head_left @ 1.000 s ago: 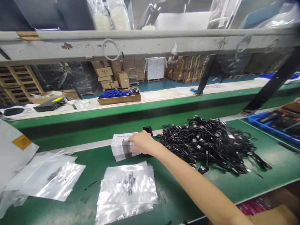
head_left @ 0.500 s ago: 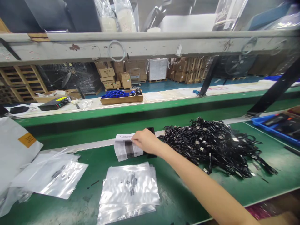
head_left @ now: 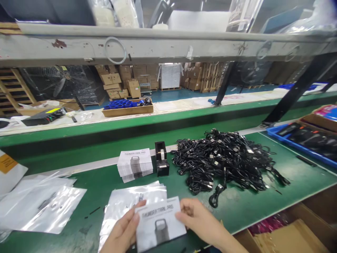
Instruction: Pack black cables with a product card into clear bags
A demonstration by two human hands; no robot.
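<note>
A white printed booklet (head_left: 158, 225) headed "THUNDER TRAIL PRO" is held up near the bench's front edge. My left hand (head_left: 125, 225) grips its left side, thumb on the front. On the right side, my right hand (head_left: 196, 219) pinches the edge between thumb and curled fingers. Under and behind the booklet lie clear plastic bags (head_left: 126, 196) with dark print. Farther back stands a stack of matching booklets (head_left: 134, 163), and beside it a black tape dispenser (head_left: 162, 160).
A large heap of black USB cables (head_left: 223, 160) covers the bench's right middle. Beyond it sits a blue tray (head_left: 302, 146) of dark items. More plastic bags (head_left: 47, 202) lie at left. An open carton (head_left: 289, 235) stands below the front edge; a shelf beam (head_left: 158, 49) crosses overhead.
My right hand has come back from the booklet stack toward me, and a booklet is now between both hands. My left hand has entered view. The camera has turned slightly right.
</note>
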